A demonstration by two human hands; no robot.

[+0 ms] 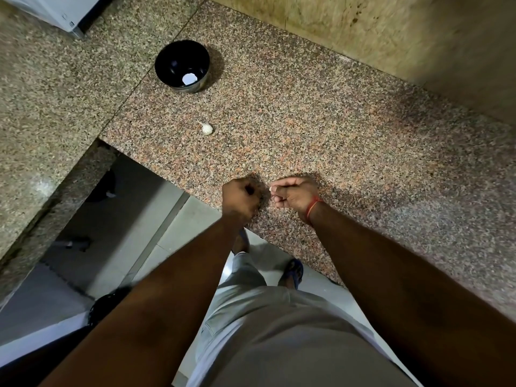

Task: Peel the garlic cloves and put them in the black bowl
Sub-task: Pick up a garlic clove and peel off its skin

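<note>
A black bowl (182, 65) stands far back on the granite counter (321, 129) with a white spot inside it, perhaps a reflection or a clove. A whole garlic bulb (206, 128) lies between the bowl and my hands. My left hand (242, 197) is curled into a fist near the counter's front edge; what it holds is hidden. Close to its right, my right hand (296, 194) pinches a small white piece of garlic (271, 188) at its fingertips. A red thread is tied round the right wrist.
A yellowish tiled wall (363, 32) runs behind the counter. A second counter slab (50, 101) meets it at the left, with a white appliance (55, 9) at the top left corner. Below lies the floor with my sandalled feet.
</note>
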